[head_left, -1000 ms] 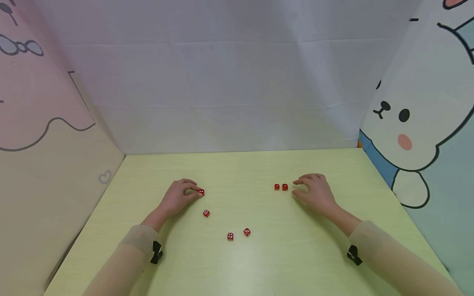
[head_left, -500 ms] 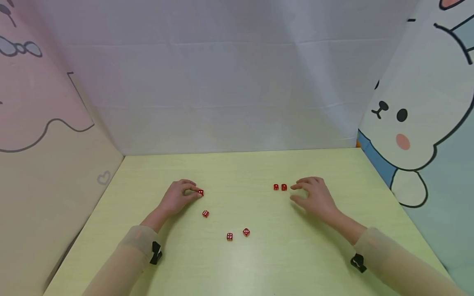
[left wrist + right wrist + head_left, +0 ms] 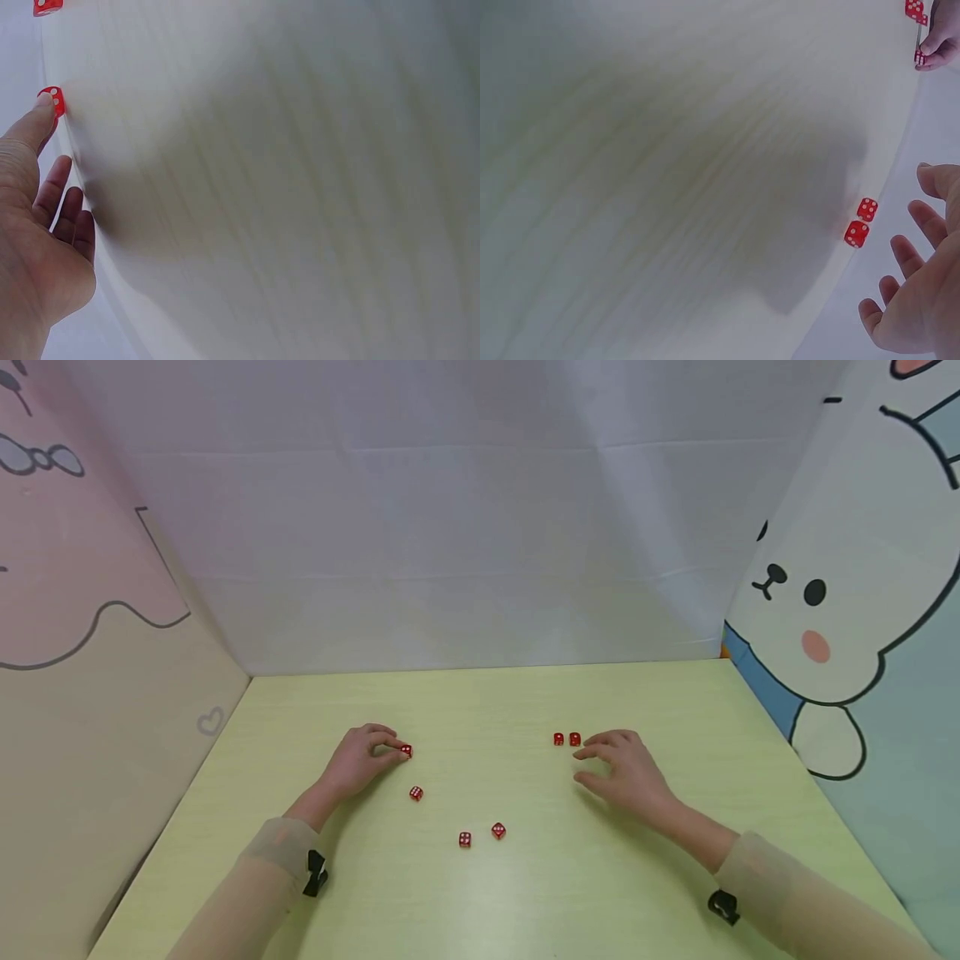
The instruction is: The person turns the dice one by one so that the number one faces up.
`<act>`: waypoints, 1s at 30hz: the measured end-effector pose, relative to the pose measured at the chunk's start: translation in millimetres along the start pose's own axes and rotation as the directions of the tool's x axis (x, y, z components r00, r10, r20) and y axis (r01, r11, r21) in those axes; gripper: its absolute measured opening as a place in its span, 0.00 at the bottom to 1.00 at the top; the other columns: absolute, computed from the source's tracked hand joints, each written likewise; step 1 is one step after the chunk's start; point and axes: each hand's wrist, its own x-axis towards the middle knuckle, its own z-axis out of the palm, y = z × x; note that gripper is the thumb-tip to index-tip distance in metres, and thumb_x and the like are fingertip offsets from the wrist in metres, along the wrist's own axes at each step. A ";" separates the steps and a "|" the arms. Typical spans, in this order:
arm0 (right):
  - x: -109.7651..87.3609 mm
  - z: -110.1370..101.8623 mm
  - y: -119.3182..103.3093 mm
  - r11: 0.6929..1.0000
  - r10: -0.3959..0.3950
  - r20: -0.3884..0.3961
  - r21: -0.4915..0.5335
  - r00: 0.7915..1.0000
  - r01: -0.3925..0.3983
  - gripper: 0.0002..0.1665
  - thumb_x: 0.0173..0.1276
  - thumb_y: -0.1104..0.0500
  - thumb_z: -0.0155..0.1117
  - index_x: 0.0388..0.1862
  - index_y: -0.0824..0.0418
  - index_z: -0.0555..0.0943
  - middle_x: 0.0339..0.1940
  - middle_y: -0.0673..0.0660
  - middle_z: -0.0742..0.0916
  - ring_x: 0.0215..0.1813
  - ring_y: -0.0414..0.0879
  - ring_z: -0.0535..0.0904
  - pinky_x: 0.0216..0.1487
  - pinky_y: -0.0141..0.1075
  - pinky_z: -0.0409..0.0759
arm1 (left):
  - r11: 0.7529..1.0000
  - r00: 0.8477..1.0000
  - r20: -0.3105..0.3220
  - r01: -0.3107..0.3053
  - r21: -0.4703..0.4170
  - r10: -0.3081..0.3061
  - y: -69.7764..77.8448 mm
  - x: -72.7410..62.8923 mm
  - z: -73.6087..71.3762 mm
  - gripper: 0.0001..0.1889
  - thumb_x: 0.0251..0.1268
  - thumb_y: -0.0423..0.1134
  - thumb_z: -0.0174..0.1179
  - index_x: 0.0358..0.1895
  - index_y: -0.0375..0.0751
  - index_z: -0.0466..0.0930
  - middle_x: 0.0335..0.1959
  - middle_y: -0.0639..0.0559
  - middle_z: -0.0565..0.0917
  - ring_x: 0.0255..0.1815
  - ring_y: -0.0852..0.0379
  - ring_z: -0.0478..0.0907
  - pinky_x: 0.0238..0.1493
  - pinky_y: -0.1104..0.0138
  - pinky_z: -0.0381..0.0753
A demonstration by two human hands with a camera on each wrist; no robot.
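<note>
At the left of the table, my left hand [image 3: 362, 762] pinches a red die [image 3: 407, 751] with white pips between thumb and finger; the left wrist view shows the thumb against this die [image 3: 54, 101]. My right hand [image 3: 624, 772] holds nothing, its fingers apart and slightly bent, just right of two red dice. Of that side-by-side pair, the nearer to the hand is one die [image 3: 575, 739], with the other die [image 3: 558, 739] to its left. The right wrist view shows the same two dice [image 3: 857, 233] off the fingertips.
A loose die [image 3: 416, 793] lies below my left hand. Two more dice sit nearer the front middle, one square-on [image 3: 465, 840] and one turned cornerwise [image 3: 498, 831]. The pale yellow table [image 3: 480, 710] meets a white backdrop [image 3: 480, 560] and printed side walls.
My right hand has shifted left and slightly nearer the front of the table, beside the pair of dice. The left hand stays with its die.
</note>
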 end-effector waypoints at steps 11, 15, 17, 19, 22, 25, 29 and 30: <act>-6.9 18.6 -16.9 1.000 -0.013 0.094 0.006 0.996 0.013 0.10 0.63 0.53 0.77 0.43 0.50 0.91 0.47 0.47 0.85 0.58 0.53 0.74 0.60 0.52 0.73 | 1.000 1.000 -0.009 -0.003 0.008 0.003 -0.1 0.1 1.1 0.12 0.68 0.48 0.70 0.47 0.46 0.90 0.61 0.44 0.80 0.64 0.35 0.70 0.66 0.42 0.67; -8.4 26.3 -27.4 0.999 -0.048 0.127 -0.006 0.991 0.049 0.10 0.62 0.53 0.78 0.42 0.49 0.91 0.45 0.45 0.85 0.56 0.50 0.75 0.59 0.50 0.74 | 1.000 1.000 -0.008 -0.004 0.013 0.005 0.6 0.1 0.8 0.13 0.68 0.48 0.70 0.48 0.45 0.90 0.61 0.43 0.80 0.64 0.35 0.70 0.67 0.42 0.66; -9.1 29.8 -33.5 0.997 -0.072 0.139 -0.007 0.988 0.073 0.09 0.62 0.54 0.77 0.42 0.49 0.91 0.44 0.44 0.84 0.55 0.49 0.75 0.58 0.49 0.74 | 1.000 1.000 -0.007 -0.006 0.017 0.006 1.4 -0.1 -0.2 0.13 0.68 0.48 0.69 0.48 0.45 0.90 0.61 0.43 0.80 0.64 0.35 0.70 0.67 0.42 0.66; -9.7 33.8 -39.0 0.995 -0.099 0.148 -0.005 0.984 0.101 0.09 0.61 0.54 0.77 0.41 0.48 0.91 0.43 0.44 0.84 0.54 0.48 0.75 0.57 0.49 0.74 | 1.000 1.000 -0.007 -0.009 0.020 0.009 1.9 -0.2 -0.9 0.13 0.68 0.48 0.69 0.48 0.45 0.90 0.61 0.42 0.80 0.64 0.35 0.70 0.67 0.42 0.66; -9.4 40.6 -46.4 0.990 -0.139 0.162 -0.004 0.977 0.142 0.09 0.61 0.53 0.77 0.40 0.48 0.91 0.43 0.43 0.84 0.53 0.47 0.75 0.57 0.48 0.74 | 1.000 1.000 -0.008 -0.009 0.019 0.009 2.8 -0.2 -1.8 0.13 0.68 0.48 0.69 0.48 0.45 0.90 0.61 0.43 0.80 0.64 0.35 0.70 0.67 0.42 0.66; -8.2 47.6 -52.8 0.984 -0.173 0.174 -0.003 0.969 0.176 0.09 0.60 0.52 0.78 0.40 0.48 0.91 0.43 0.43 0.84 0.53 0.46 0.75 0.58 0.47 0.74 | 1.000 1.000 -0.009 -0.007 0.014 0.008 3.5 0.1 -2.6 0.13 0.68 0.48 0.70 0.47 0.45 0.90 0.61 0.43 0.80 0.64 0.36 0.71 0.67 0.42 0.66; -7.4 53.5 -61.1 0.979 -0.199 0.190 0.000 0.961 0.202 0.10 0.60 0.51 0.79 0.40 0.48 0.91 0.43 0.43 0.84 0.53 0.45 0.75 0.58 0.46 0.74 | 1.000 1.000 -0.009 -0.005 0.012 0.005 3.7 0.7 -3.7 0.12 0.68 0.47 0.70 0.47 0.44 0.90 0.61 0.42 0.80 0.65 0.35 0.70 0.68 0.42 0.65; -7.4 54.5 -62.8 0.979 -0.202 0.195 0.003 0.960 0.206 0.10 0.60 0.51 0.78 0.40 0.48 0.91 0.43 0.43 0.84 0.53 0.45 0.74 0.58 0.46 0.74 | 1.000 1.000 -0.008 -0.005 0.015 0.005 3.7 0.9 -3.8 0.13 0.68 0.47 0.70 0.47 0.44 0.90 0.61 0.42 0.80 0.65 0.35 0.70 0.68 0.42 0.65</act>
